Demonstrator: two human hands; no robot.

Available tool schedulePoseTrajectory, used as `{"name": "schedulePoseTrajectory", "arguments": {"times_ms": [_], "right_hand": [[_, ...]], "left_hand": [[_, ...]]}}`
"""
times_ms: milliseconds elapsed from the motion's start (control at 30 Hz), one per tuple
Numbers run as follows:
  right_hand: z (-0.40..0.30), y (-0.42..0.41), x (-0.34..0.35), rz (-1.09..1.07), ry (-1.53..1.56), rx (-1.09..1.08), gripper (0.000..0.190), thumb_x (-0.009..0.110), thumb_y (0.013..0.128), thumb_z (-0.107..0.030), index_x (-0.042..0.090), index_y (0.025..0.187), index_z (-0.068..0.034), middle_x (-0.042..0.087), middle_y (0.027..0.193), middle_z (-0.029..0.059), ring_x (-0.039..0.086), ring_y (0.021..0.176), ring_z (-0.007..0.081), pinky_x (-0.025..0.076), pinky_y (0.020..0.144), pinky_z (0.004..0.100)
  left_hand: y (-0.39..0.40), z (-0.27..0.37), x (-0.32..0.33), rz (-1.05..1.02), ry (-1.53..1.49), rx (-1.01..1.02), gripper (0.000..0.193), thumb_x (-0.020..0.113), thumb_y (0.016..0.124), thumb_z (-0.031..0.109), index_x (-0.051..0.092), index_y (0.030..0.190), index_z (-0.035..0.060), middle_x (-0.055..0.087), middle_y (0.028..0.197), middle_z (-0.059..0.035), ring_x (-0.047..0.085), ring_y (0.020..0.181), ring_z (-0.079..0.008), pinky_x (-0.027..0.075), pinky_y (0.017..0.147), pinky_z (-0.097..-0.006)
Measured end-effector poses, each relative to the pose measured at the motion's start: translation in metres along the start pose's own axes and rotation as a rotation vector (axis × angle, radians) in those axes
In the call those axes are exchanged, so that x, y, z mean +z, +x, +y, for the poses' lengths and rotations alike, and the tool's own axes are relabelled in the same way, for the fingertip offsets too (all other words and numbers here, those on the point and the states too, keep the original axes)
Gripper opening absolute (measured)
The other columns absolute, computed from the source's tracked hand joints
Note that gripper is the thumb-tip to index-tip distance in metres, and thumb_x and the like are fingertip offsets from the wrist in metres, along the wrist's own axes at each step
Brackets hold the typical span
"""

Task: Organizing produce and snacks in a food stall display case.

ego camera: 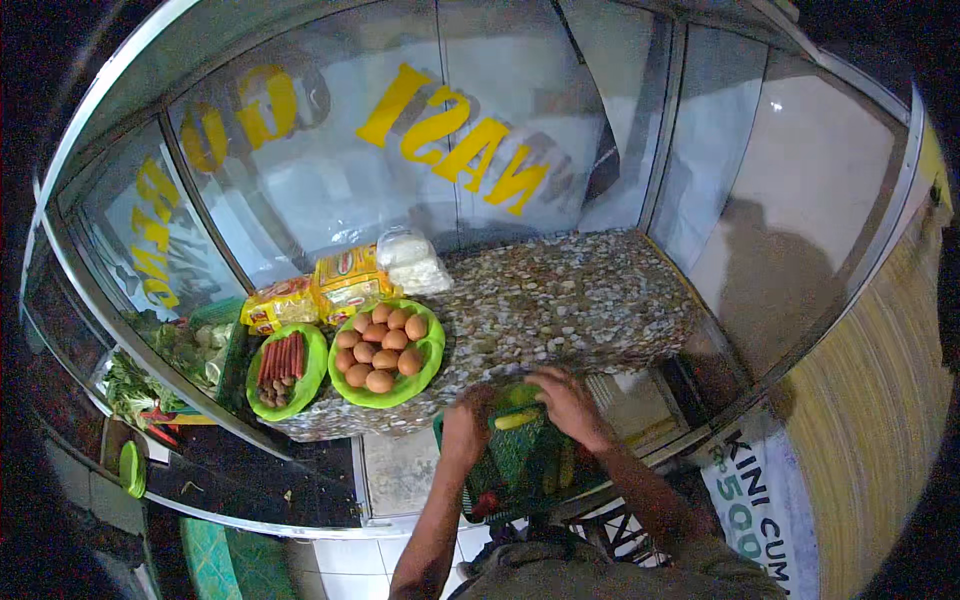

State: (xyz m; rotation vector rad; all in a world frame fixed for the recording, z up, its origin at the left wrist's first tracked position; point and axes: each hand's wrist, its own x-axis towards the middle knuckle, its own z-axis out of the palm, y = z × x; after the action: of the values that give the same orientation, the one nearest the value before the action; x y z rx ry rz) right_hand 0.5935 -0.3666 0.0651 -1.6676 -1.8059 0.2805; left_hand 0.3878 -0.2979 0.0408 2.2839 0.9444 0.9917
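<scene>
My left hand [466,425] and my right hand [568,409] are at the far edge of a green plastic basket [450,487]. Between them is a blurred, green rounded thing [516,394]; whether either hand grips it, I cannot tell. A yellow elongated item [517,419] lies at the basket's far side, with red and dark green items lower in it. Left of the hands, a lime-green plate [436,352] holds several brown eggs [384,359]. Beside it, a smaller lime-green plate [313,382] bears red sausages [283,355] and small round brown pieces [275,393].
Yellow packets [352,281] and a clear bag of white contents [412,262] stand behind the plates on the pebble-patterned counter [555,300]. Leafy vegetables [135,386] fill the left side near a green crate [234,360]. Lettered glass [322,187] and metal framing [262,532] enclose the stall.
</scene>
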Motion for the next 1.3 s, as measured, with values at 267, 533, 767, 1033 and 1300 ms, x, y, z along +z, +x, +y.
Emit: {"name": "schedulePoseTrajectory", "arguments": {"times_ms": [267,533,767,1033,1300], "right_hand": [[0.028,0.088,-0.027,0.169,0.006,-0.157,0.038,0.067,0.076,0.002,0.061,0.113,-0.005,0.058,0.118,0.0137,0.053,0.110,0.0339,0.045,0.092,0.0443],[0.108,0.189,-0.007,0.326,-0.167,-0.200,0.042,0.068,0.074,0.005,0.061,0.113,-0.007,0.058,0.115,0.0125,0.052,0.111,0.0318,0.045,0.094,0.0422],[0.111,0.258,0.023,0.263,-0.205,-0.138,0.047,0.068,0.072,0.007,0.058,0.116,-0.006,0.056,0.117,0.0112,0.052,0.111,0.0312,0.048,0.089,0.0422],[0.153,0.299,0.046,0.250,-0.056,-0.029,0.044,0.062,0.077,0.009,0.061,0.116,-0.009,0.055,0.124,0.0121,0.050,0.117,0.0312,0.047,0.094,0.0442],[0.154,0.326,0.061,0.338,-0.075,-0.228,0.047,0.065,0.071,0.011,0.061,0.115,-0.006,0.055,0.120,0.0143,0.050,0.117,0.0319,0.046,0.096,0.0442]], "left_hand": [[0.102,0.005,-0.006,0.112,0.015,0.044,0.039,0.056,0.069,-0.008,0.063,0.106,0.0030,0.063,0.105,-0.0217,0.058,0.096,-0.0419,0.049,0.082,-0.0451],[0.201,-0.015,0.019,0.007,0.281,0.030,0.048,0.051,0.069,-0.010,0.059,0.114,0.0038,0.057,0.115,-0.0217,0.054,0.105,-0.0429,0.048,0.087,-0.0460],[0.252,-0.083,0.013,-0.037,0.374,0.033,0.050,0.053,0.069,-0.009,0.059,0.117,0.0052,0.056,0.119,-0.0223,0.054,0.106,-0.0424,0.047,0.089,-0.0438],[0.301,-0.121,0.042,-0.052,0.374,0.057,0.031,0.048,0.081,0.003,0.058,0.111,0.0034,0.058,0.112,-0.0225,0.056,0.100,-0.0427,0.047,0.084,-0.0470],[0.311,-0.166,0.043,0.045,0.594,0.207,0.035,0.046,0.084,0.004,0.052,0.119,0.0054,0.059,0.109,-0.0218,0.052,0.108,-0.0394,0.043,0.091,-0.0521]]}}
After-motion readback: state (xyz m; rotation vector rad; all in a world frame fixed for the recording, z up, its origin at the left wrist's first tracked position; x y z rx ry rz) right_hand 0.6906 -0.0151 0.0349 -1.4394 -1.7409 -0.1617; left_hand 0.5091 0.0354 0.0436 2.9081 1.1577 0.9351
